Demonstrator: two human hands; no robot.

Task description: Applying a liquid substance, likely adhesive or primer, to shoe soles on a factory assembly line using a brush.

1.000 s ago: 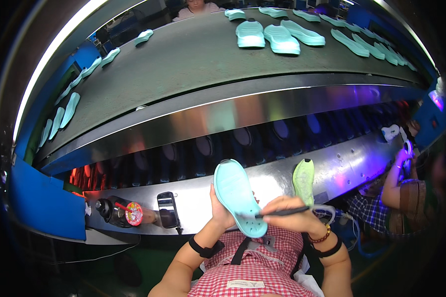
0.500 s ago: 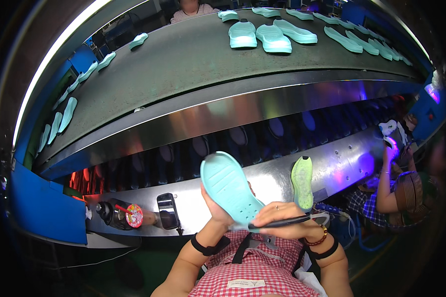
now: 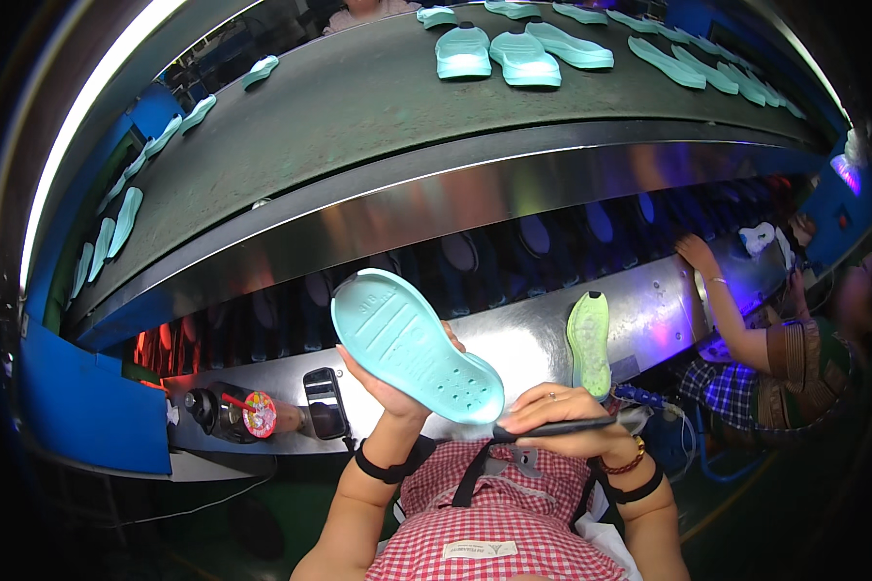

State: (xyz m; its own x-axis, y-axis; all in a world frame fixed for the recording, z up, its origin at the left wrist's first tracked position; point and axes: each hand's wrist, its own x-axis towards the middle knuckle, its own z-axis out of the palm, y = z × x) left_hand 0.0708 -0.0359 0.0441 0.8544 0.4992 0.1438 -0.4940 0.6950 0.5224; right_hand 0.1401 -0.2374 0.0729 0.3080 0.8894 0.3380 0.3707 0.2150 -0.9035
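My left hand (image 3: pixel 389 392) grips a pale turquoise shoe sole (image 3: pixel 412 339) from beneath, with fingertips showing at its right edge. The sole is tilted up over the metal bench, its ribbed and dotted face in view. In my right hand (image 3: pixel 562 418) is a slim black-handled tool (image 3: pixel 576 425), held level with my fingers closed round it. Its left end is beside the sole's lower tip; I cannot tell whether they touch. A yellow-green shoe sole (image 3: pixel 589 339) lies on the bench to the right of my hands.
Beyond the metal bench (image 3: pixel 513 349), a dark conveyor belt (image 3: pixel 329 126) carries several turquoise soles (image 3: pixel 525 60). A phone (image 3: pixel 326 402) and a black bottle (image 3: pixel 225 414) stand at the left. At the right, a co-worker's arm (image 3: pixel 731 305) reaches over the bench near a white piece (image 3: pixel 758 238).
The turquoise sole and my left hand have moved left and up, and the sole has tilted further. My right hand stays nearly in place. The co-worker's hand has moved left towards the opening under the conveyor.
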